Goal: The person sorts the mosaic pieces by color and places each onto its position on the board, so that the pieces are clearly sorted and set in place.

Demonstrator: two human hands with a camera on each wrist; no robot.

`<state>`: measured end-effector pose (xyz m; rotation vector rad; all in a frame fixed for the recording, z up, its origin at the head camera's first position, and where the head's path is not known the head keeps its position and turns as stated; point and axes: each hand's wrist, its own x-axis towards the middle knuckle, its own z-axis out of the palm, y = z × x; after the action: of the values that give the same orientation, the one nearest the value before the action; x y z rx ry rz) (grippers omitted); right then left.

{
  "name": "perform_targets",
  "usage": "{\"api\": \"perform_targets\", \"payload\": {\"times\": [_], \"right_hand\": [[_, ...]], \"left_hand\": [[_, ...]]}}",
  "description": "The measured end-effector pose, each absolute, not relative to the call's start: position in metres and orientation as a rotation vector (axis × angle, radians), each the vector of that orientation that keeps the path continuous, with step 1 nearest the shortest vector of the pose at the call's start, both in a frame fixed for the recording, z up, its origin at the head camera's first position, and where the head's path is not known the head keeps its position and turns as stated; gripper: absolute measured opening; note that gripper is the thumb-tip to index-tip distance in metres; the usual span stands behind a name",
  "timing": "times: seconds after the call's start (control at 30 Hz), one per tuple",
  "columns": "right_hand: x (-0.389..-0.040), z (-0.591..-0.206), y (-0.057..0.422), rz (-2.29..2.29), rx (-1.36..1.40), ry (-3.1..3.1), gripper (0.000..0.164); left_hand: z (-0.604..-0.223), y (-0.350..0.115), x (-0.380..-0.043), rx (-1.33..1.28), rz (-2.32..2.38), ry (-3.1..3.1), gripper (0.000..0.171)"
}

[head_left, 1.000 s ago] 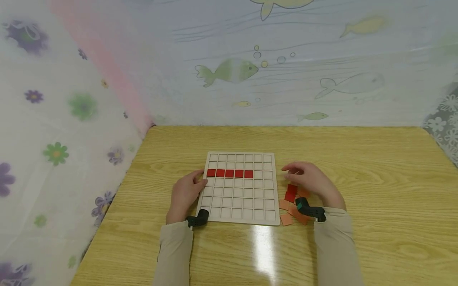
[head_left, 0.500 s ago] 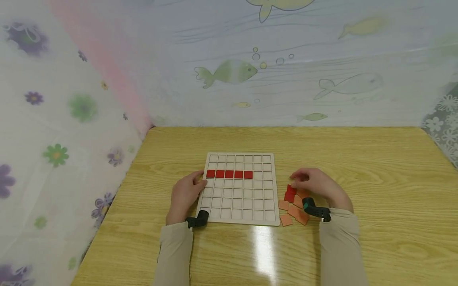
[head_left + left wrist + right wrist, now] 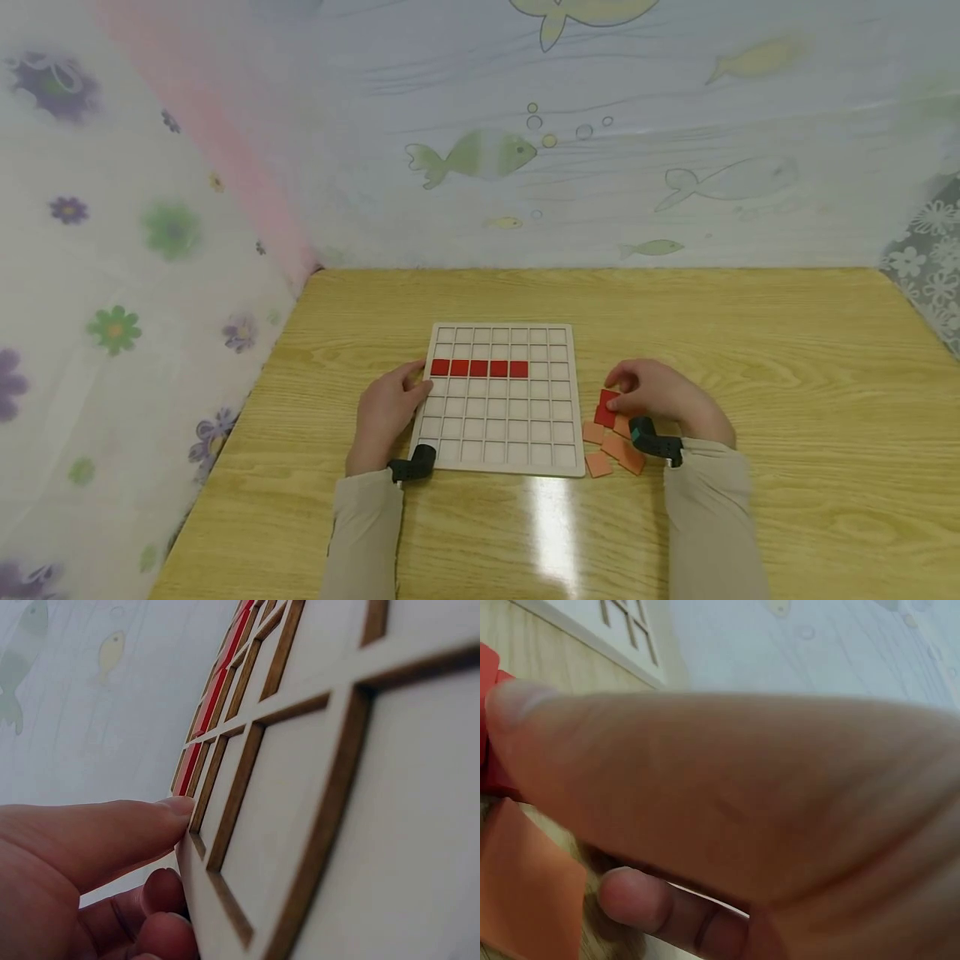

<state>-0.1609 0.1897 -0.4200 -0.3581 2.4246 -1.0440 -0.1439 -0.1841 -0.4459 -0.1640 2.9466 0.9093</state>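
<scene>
A pale grid board lies on the table, with a row of several red tiles set in its third row from the far side. My left hand holds the board's left edge; in the left wrist view the thumb lies on the rim and the other fingers curl against the side. Right of the board, my right hand pinches a loose red tile between thumb and forefinger. That tile overlaps another red tile. The forefinger is hidden in the right wrist view.
Several orange tiles lie scattered below the right hand, some overlapping. The wooden table meets a fish-patterned wall covering at the back and a flowered one on the left. Black wrist devices sit at both cuffs.
My right hand has moved down and slightly right, from beside the board to the loose red tiles, and its fingers have closed on one. The left hand stays at the board's edge.
</scene>
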Motion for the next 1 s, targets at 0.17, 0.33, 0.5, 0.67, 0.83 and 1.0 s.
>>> {"api": "perform_targets", "payload": {"times": [0.17,0.33,0.5,0.67,0.83,1.0], "right_hand": [[-0.1611,-0.4219,0.186,-1.005,-0.354,2.467,0.023],[-0.1607,-0.422,0.184,-0.983,-0.331,2.483,0.02],[-0.1606,-0.4205,0.1839,-0.953,-0.304,2.513,0.018],[-0.162,-0.42,0.1836,-0.928,-0.316,2.538,0.018],[-0.1626,-0.4201,0.1826,-0.913,-0.307,2.541,0.019],[-0.1628,-0.4204,0.1819,-0.909,-0.305,2.546,0.019]], "left_hand": [[-0.4469,-0.1846,-0.1434,-0.164,0.909,2.95,0.04],[-0.4459,-0.1844,-0.1427,-0.166,0.909,2.949,0.04],[-0.4463,-0.184,-0.1442,-0.152,0.91,2.944,0.041],[-0.4476,-0.1847,-0.1452,-0.141,0.896,2.95,0.041],[-0.4472,-0.1847,-0.1446,-0.134,0.896,2.956,0.04],[-0.4452,-0.1838,-0.1443,-0.149,0.905,2.947,0.04]]}}
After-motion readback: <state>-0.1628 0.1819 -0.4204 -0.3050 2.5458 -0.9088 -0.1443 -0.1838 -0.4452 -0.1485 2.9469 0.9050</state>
